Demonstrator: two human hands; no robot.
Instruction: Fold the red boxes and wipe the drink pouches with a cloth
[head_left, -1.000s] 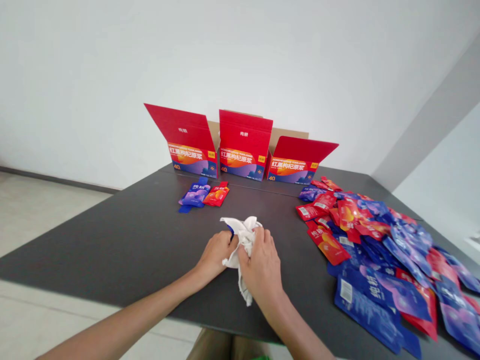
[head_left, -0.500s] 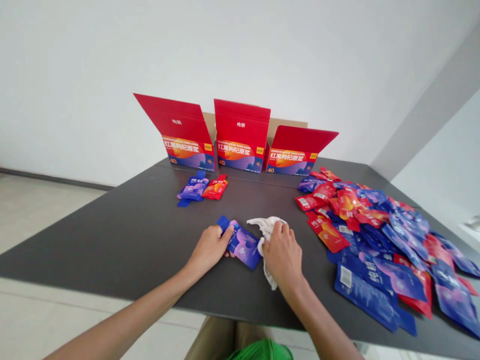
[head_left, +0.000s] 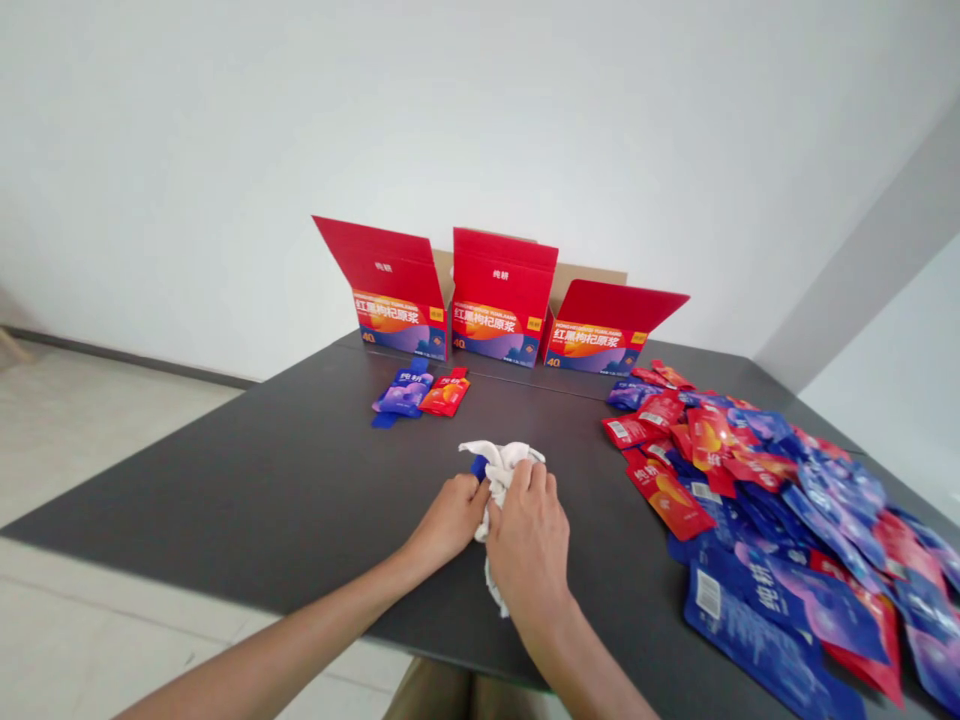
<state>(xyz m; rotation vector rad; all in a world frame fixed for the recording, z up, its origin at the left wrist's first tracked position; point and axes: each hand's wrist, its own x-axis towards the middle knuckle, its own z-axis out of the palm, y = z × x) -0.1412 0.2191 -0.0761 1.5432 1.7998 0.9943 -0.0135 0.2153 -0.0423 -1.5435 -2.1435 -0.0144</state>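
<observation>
My left hand (head_left: 452, 517) is closed on a blue pouch (head_left: 479, 466), of which only one end shows above my fingers. A crumpled white cloth (head_left: 501, 470) covers the rest of the pouch. My right hand (head_left: 531, 535) grips the cloth and presses it against the pouch, right beside my left hand. Farther back on the dark table (head_left: 315, 480) lie a blue-purple pouch (head_left: 405, 392) and a red pouch (head_left: 445, 393), side by side.
Three red-flapped cartons, the left one (head_left: 401, 325), the middle one (head_left: 495, 330) and the right one (head_left: 596, 345), stand open along the back. On the right spreads a heap of red and blue pouches (head_left: 750, 500). A pale wall (head_left: 480, 110) rises behind the table.
My right hand has moved left with the cloth, which now lies over the pouch in my left hand. Earlier that pouch was in plain sight. The camera view has shifted slightly.
</observation>
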